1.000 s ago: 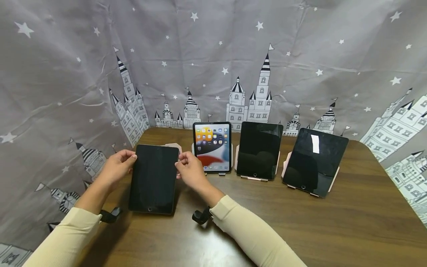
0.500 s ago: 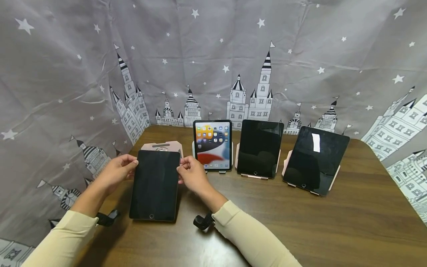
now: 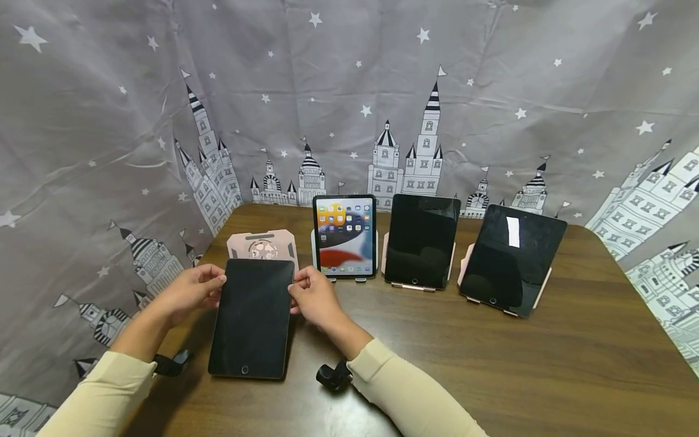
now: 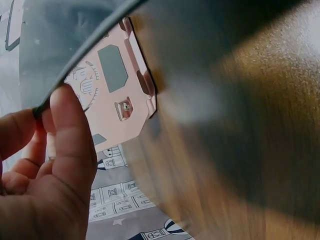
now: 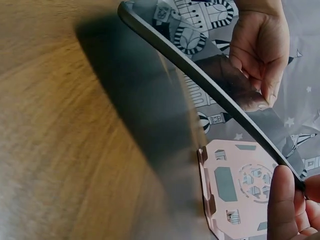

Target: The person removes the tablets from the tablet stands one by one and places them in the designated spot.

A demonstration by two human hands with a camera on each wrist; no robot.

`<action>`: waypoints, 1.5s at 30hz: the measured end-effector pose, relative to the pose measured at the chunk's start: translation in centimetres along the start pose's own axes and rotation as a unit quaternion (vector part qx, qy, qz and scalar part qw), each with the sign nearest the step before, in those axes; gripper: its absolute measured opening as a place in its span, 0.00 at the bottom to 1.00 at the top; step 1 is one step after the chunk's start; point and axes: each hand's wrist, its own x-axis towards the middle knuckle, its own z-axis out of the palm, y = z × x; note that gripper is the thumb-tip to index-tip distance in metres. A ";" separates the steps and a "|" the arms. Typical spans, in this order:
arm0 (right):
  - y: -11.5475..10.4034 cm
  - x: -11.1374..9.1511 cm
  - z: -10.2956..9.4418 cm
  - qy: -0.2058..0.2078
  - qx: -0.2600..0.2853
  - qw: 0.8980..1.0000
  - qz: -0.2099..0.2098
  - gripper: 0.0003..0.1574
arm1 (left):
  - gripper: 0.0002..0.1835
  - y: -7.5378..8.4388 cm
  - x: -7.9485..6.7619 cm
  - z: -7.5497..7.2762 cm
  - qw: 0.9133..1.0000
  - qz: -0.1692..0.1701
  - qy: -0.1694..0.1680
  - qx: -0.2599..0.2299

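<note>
In the head view, the left hand (image 3: pixel 188 294) and the right hand (image 3: pixel 317 296) each pinch a side edge of a dark tablet (image 3: pixel 252 321) near its upper corners, the fingers of both closed up on the thin rim. The tablet lies between the two grips, most of it reaching below them, home button at its lower end. Just beyond the grips, partly covered by the tablet, is a pink stand (image 3: pixel 284 243). Off to the right of the right hand are a lit tablet (image 3: pixel 345 237), a black tablet (image 3: pixel 422 243) and a tablet with a white strip (image 3: pixel 510 273), each on a stand.

In the left wrist view, the left fingertips nip the tablet's edge, with the pink stand beyond them.

In the right wrist view, the right fingertips hold the opposite edge; the pink stand is near them, and the left hand shows across the tablet.
</note>
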 end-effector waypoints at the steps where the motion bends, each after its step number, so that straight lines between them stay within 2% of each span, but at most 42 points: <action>1: 0.1 -0.1 0.0 -0.001 0.000 1.000 0.001 0.09 | 0.09 -0.1 -0.1 0.0 1.000 0.000 -0.005 -0.005; 5: 0.5 -0.4 0.0 -0.003 0.002 1.000 0.010 0.09 | 0.08 -0.6 -0.1 0.0 0.999 -0.005 -0.035 -0.022; 12: 1.4 -0.9 -0.1 -0.016 0.005 1.000 0.024 0.08 | 0.04 -1.7 -0.2 0.2 0.995 -0.031 -0.085 -0.045; 20: 2.0 -1.5 0.2 -0.038 0.005 0.999 0.033 0.07 | 0.05 -3.1 -0.6 0.4 0.993 -0.040 -0.101 -0.047; 26: 2.4 -1.8 0.3 -0.036 -0.006 0.998 0.048 0.07 | 0.03 -3.9 -0.6 0.6 0.991 -0.051 -0.114 -0.047; 32: 2.9 -1.5 0.1 -0.038 -0.042 0.996 0.069 0.07 | 0.04 -4.6 -0.3 1.3 0.992 -0.068 -0.100 -0.032; 37: 3.0 -1.1 0.0 -0.035 -0.067 0.994 0.080 0.07 | 0.08 -4.9 -0.1 1.9 0.995 -0.074 -0.067 -0.012; 45: 2.8 -0.9 -0.3 -0.037 -0.106 0.991 0.071 0.08 | 0.09 -4.9 0.3 2.4 0.995 -0.084 -0.038 0.023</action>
